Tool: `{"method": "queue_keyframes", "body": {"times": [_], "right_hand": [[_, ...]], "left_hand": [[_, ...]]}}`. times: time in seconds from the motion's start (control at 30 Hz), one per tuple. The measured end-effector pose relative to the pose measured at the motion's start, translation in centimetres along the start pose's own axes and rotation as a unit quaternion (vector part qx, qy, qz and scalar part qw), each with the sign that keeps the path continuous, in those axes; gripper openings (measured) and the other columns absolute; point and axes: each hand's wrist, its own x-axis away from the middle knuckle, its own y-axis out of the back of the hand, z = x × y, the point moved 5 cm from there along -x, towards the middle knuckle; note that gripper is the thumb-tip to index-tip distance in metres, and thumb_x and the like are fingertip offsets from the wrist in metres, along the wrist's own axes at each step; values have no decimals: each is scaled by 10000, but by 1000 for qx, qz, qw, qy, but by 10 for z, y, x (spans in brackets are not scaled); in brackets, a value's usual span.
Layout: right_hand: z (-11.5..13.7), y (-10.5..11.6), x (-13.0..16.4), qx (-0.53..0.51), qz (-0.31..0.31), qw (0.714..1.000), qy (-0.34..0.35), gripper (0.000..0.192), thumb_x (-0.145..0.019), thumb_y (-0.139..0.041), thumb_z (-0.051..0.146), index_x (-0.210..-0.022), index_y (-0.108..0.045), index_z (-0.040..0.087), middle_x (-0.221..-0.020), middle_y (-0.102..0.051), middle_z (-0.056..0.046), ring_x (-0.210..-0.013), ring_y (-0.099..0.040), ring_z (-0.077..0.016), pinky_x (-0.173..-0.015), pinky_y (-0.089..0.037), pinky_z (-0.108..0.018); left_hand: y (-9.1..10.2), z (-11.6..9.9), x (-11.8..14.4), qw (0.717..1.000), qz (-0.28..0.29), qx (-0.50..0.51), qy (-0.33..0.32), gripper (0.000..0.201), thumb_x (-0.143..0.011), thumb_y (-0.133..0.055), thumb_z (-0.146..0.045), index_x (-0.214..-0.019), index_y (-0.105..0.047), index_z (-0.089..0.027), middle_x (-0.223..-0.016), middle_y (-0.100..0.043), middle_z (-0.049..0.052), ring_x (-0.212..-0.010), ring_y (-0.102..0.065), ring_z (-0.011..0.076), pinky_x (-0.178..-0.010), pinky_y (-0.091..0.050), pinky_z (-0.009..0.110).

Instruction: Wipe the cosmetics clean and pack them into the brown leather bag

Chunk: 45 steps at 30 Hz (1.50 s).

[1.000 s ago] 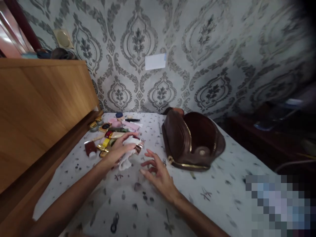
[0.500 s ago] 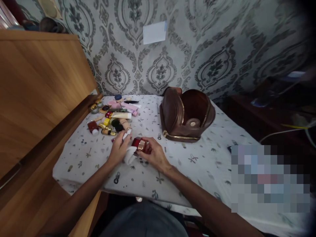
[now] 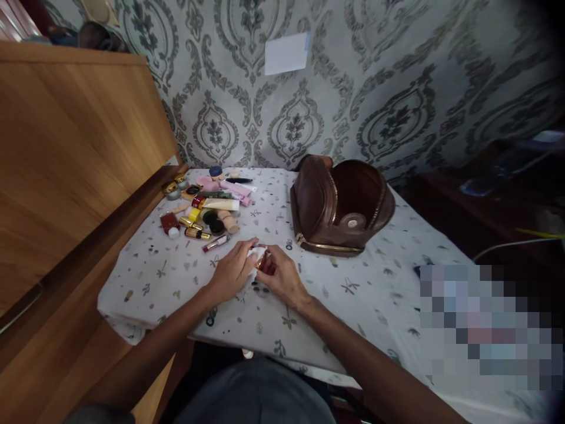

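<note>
My right hand (image 3: 282,277) grips a small red bottle with a shiny gold cap (image 3: 261,262), held just above the table's front part. Around the bottle's other side, my left hand (image 3: 231,273) is closed on a crumpled white tissue (image 3: 258,252), pressing it to the bottle. Fingers and tissue cover most of the bottle. A slim lipstick tube (image 3: 216,243) lies just beyond my left hand. Farther left are a cream-coloured tube (image 3: 219,204), a small dark red bottle with a white cap (image 3: 169,222) and several other cosmetics.
A brown leather bag (image 3: 311,203) stands unzipped at the back right of the cloth-covered table (image 3: 176,300). A wooden panel (image 3: 83,118) borders the left side, and the patterned wall (image 3: 251,118) closes off the back. Blurred-out items lie at the right.
My left hand has moved right and brought the tissue onto the red bottle, covering it more. The lipstick tube it was hiding now shows. The view has shifted slightly.
</note>
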Motion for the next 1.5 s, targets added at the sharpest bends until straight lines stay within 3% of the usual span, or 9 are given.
{"method": "queue_keyframes", "body": {"times": [0.17,0.3,0.5,0.73,0.9,1.17,1.3,1.4,1.5], "right_hand": [[-2,0,3,0,8,999,33,482,-711,-665,143,-1181,-577,195,-1011,-622,-47,-683,-592,-146,-663,-529,-298],[2,0,5,27,34,996,76,594,-743,-715,185,-1306,-534,242,-1185,-611,-74,-958,-636,-220,-858,-536,-374],[10,-3,7,21,62,991,121,560,-764,-705,174,-1296,-543,243,-1201,-597,-80,-1108,-599,-243,-964,-498,-403],[0,-7,9,24,114,993,35,686,-732,-655,90,-1378,-476,233,-982,-652,-31,-834,-640,-198,-785,-547,-359],[-2,-7,7,31,108,993,30,658,-740,-696,156,-1361,-478,191,-1077,-654,-66,-857,-640,-201,-829,-537,-373],[-2,-6,6,23,99,994,39,617,-722,-767,214,-1290,-525,210,-1160,-652,-70,-1060,-630,-243,-944,-504,-403],[-4,-7,6,15,94,995,40,620,-728,-766,234,-1300,-527,219,-1175,-651,-74,-1036,-640,-239,-934,-511,-400],[-4,-7,6,12,97,995,31,624,-740,-755,236,-1317,-517,225,-1143,-661,-67,-1007,-649,-235,-909,-522,-398],[0,-6,6,17,104,994,34,620,-748,-757,246,-1320,-516,228,-1124,-667,-65,-1006,-650,-237,-902,-525,-402]], "left_hand": [[8,8,-4,998,-33,50,8,341,-1003,-296,-349,-1126,-577,-201,-1064,-653,83,-1012,-613,211,-926,-464,333],[16,24,-5,993,-63,81,50,301,-971,-347,-372,-1028,-586,-198,-861,-649,36,-806,-601,194,-790,-482,304],[24,25,5,989,-86,102,59,310,-948,-396,-357,-1064,-626,-184,-982,-698,54,-926,-631,216,-862,-491,320],[18,1,8,997,-59,36,-34,343,-994,-394,-319,-1184,-649,-190,-1249,-663,98,-1183,-604,217,-1048,-453,360],[15,2,21,991,-16,-104,-81,463,-981,-465,-376,-1410,-480,-204,-1411,-568,119,-1299,-536,239,-1090,-439,386],[17,6,57,963,78,-224,-127,983,-896,-561,-562,-1563,43,-164,-1602,-228,231,-1467,-280,334,-1086,-433,480],[18,14,73,950,48,-299,-80,729,-952,-517,-396,-1529,-164,-122,-1468,-419,259,-1357,-424,372,-1019,-467,529],[23,23,79,945,75,-315,-53,428,-970,-419,-202,-1397,-417,-182,-1204,-591,172,-1116,-591,313,-829,-564,450],[39,19,74,964,38,-255,-63,374,-971,-380,-135,-1325,-476,-211,-1118,-620,114,-1015,-623,246,-792,-566,372]]}}
